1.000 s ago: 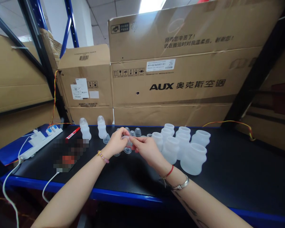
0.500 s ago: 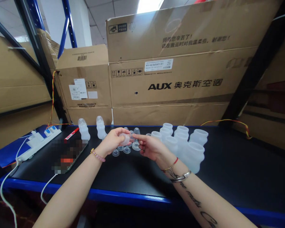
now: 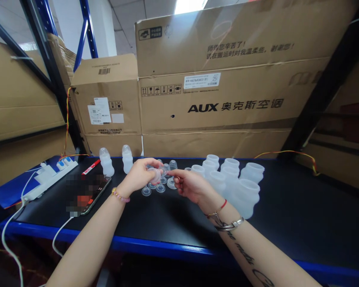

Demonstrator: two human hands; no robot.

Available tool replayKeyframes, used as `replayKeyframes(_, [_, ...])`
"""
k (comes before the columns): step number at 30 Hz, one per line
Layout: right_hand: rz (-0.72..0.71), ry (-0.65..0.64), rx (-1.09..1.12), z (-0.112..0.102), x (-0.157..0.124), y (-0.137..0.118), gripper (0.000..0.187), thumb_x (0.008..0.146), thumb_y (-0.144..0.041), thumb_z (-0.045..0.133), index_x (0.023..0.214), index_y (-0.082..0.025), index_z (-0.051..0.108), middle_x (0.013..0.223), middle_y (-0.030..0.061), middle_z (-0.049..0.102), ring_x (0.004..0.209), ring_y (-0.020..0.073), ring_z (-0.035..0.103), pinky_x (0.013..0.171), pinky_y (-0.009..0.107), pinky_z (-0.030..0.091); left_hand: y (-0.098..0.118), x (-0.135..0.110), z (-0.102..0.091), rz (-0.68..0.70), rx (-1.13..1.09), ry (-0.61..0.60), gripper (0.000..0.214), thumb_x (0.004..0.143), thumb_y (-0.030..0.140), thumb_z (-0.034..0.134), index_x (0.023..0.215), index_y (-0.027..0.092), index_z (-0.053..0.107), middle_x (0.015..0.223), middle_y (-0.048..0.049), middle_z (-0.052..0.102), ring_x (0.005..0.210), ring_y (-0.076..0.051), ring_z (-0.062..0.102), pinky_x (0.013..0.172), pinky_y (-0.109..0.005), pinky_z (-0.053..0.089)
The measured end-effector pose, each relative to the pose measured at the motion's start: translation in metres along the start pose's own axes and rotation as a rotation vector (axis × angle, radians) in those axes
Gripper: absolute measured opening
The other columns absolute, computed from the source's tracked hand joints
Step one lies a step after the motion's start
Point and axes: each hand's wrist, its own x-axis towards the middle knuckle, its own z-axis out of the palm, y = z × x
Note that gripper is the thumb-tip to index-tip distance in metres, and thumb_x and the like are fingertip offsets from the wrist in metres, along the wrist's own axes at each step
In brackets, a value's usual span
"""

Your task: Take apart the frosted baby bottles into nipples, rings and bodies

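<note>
Clear silicone dome (image 3: 155, 175) | left hand (image 3: 139, 175) gripping | frosted bottles (image 3: 244, 198) open-topped

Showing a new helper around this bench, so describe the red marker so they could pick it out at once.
Start at the big cardboard box printed AUX, then go left along the black shelf top past two upright frosted bottles. The red marker lies diagonally just beyond them, between the white power strip and the phone. It is the only slim red stick there.
</note>
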Motion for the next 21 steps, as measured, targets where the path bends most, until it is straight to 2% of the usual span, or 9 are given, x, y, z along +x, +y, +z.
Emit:
replayKeyframes(4, [-0.174,0.102,-0.14,-0.003,0.0,0.002,0.035,0.068,-0.026,0.069,0.043,-0.019,0.045,0.044,-0.003,0.042,0.043,0.0071,0.034,0.043,0.025,0.022,-0.003,0.0,-0.024,-0.078,0.344,0.033,0.027,0.061,0.007,0.055,0.083,0.014,0.069,0.072,-0.002,0.069,0.054,-0.01,0.057,0.05,-0.02,0.043])
replayKeyframes(7, [-0.314,0.14,-0.195,-0.006,0.0,0.004,0.032,0.067,-0.03,0.069,0.042,-0.018,0.052,0.044,-0.0014,0.044,0.045,0.0083,0.034,0.044,0.026,0.024,-0.008,-0.003,-0.04,-0.129,0.591,-0.042,0.027,0.053,0.005,0.051,0.071,0.015,0.069,0.064,-0.0008,0.066,0.055,-0.013,0.056,0.049,-0.02,0.039])
replayKeyframes(10, [-0.384,0.186,-0.221,-0.006,0.0,0.005,0.02,0.065,-0.031,0.068,0.053,-0.015,0.064,0.047,-0.0003,0.048,0.048,0.01,0.038,0.046,0.026,0.028,-0.011,-0.007,-0.049,-0.137,0.715,-0.119,0.027,0.05,0.004,0.05,0.066,0.017,0.069,0.065,-0.0015,0.067,0.059,-0.016,0.058,0.053,-0.021,0.038])
replayKeyframes(12, [-0.401,0.199,-0.225,-0.005,-0.001,0.006,0.018,0.064,-0.032,0.068,0.058,-0.014,0.068,0.048,-0.0002,0.05,0.049,0.0108,0.039,0.047,0.027,0.029,-0.012,-0.007,-0.05,-0.15,0.784,-0.147,0.029,0.05,0.004,0.051,0.067,0.017,0.069,0.067,-0.0021,0.068,0.061,-0.016,0.059,0.055,-0.021,0.038])
replayKeyframes(16, [-0.386,0.192,-0.228,-0.004,-0.002,0.006,0.017,0.063,-0.031,0.067,0.057,-0.014,0.066,0.047,-0.001,0.048,0.049,0.0108,0.039,0.049,0.027,0.029,-0.015,-0.005,-0.047,-0.176,0.866,-0.143,0.028,0.05,0.003,0.052,0.067,0.017,0.069,0.07,-0.0034,0.069,0.062,-0.017,0.06,0.055,-0.021,0.038])
replayKeyframes(21, [-0.375,0.181,-0.254,-0.004,-0.002,0.007,0.018,0.062,-0.031,0.067,0.056,-0.014,0.067,0.048,-0.001,0.048,0.049,0.0104,0.038,0.049,0.027,0.028,-0.022,-0.002,-0.043,-0.163,0.837,-0.079,0.026,0.048,0.001,0.055,0.064,0.016,0.068,0.06,-0.0004,0.063,0.054,-0.015,0.055,0.052,-0.022,0.036])
